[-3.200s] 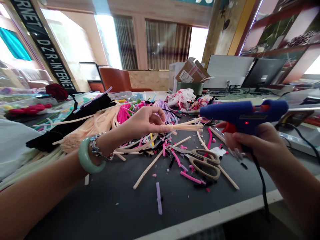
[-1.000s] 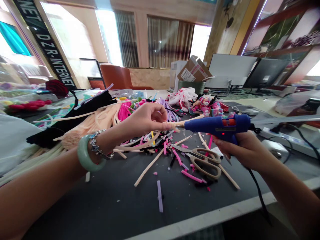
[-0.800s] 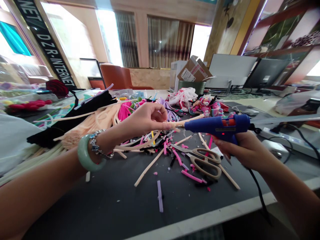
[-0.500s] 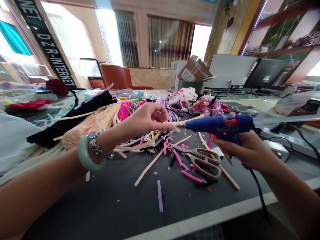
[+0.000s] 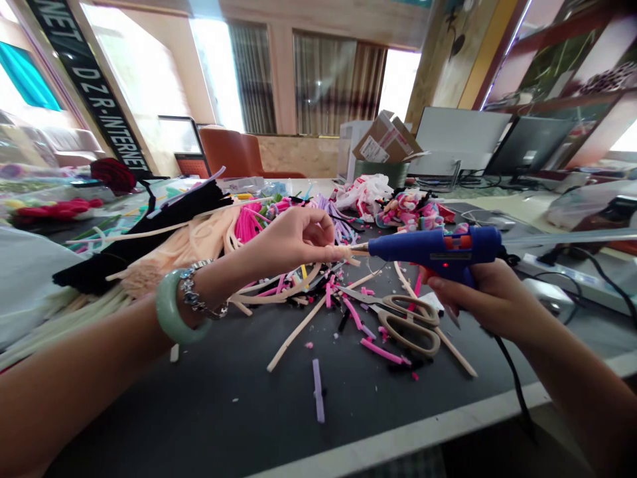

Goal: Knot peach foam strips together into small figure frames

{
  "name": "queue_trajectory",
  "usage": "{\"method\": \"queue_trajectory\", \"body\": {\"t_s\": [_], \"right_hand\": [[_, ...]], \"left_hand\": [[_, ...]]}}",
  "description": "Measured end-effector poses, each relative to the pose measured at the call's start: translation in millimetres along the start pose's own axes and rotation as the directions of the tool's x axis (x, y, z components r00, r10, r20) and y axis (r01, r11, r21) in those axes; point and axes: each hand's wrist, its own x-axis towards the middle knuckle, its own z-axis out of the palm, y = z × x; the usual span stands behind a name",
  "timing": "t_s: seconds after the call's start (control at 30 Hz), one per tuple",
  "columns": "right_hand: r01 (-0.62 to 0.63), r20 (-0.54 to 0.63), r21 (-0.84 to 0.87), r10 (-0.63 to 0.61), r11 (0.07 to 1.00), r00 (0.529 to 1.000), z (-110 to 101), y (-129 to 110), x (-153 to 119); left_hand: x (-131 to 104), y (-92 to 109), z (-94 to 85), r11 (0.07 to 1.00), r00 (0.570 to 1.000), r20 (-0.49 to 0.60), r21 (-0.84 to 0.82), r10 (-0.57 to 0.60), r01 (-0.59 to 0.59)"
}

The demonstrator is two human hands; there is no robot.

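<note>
My right hand (image 5: 480, 292) is wrapped round the handle of a blue glue gun (image 5: 428, 247), whose small red light is lit. The metal nozzle points left and meets my left fingertips. Between thumb and fingers, my left hand (image 5: 303, 238) pinches a small piece of cream pipe cleaner (image 5: 347, 253); most of it is hidden by the fingers. Below the glue gun lies a pair of beige-handled scissors (image 5: 411, 332), blades pointing left. Cut pipe cleaner bits in pink, black and cream surround it, and a lilac piece (image 5: 318, 390) lies nearer me.
To the left are bundles of black (image 5: 144, 232) and peach pipe cleaners (image 5: 192, 249). A white plastic bag (image 5: 365, 196) and a cardboard box (image 5: 387, 138) stand at the back. A power strip (image 5: 577, 282) sits at right, and the glue gun's black cord (image 5: 517, 385) hangs over the table edge.
The glue gun has shifted slightly left, its nozzle closer to my left fingertips. The long cream strand seen along the nozzle before no longer shows there. Otherwise little differs.
</note>
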Motion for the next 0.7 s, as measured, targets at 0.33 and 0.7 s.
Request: {"method": "queue_trajectory", "body": {"t_s": [0.33,0.7], "right_hand": [[-0.025,0.001,0.019,0.025,1.0,1.0,3.0,-4.6,1.6],[0.014,-0.236,0.34,0.071,0.94,0.969,7.4,-12.7,1.3]], "left_hand": [[-0.4,-1.2,0.8,0.998,0.999,-0.03,0.061,0.032,-0.03],[3.2,-9.7,-4.4,0.99,0.996,-0.08,0.138,0.033,-0.022]]}}
